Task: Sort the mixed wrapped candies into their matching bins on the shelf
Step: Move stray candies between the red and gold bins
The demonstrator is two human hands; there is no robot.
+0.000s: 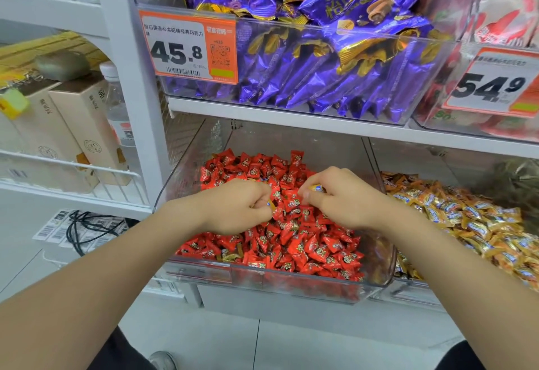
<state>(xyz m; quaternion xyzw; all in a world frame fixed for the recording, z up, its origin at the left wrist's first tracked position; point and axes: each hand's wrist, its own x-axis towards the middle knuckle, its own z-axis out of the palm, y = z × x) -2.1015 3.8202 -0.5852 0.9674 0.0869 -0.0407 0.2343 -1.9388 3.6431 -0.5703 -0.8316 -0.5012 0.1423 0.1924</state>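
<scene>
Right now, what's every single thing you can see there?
red candies: many, red, front bin
orange candies: many, orange, right of the red ones
purple bags: many, purple-gold, shelf above
white packets: several, red-white, top right
price tags: two, orange-white, upper bins' fronts
boxes: several, beige, left rack
bottle: one, clear, behind boxes
cable: one, black, floor left
left hand: over red candies, pinching a stray orange candy
right hand: beside it, pinching another stray candy
</scene>
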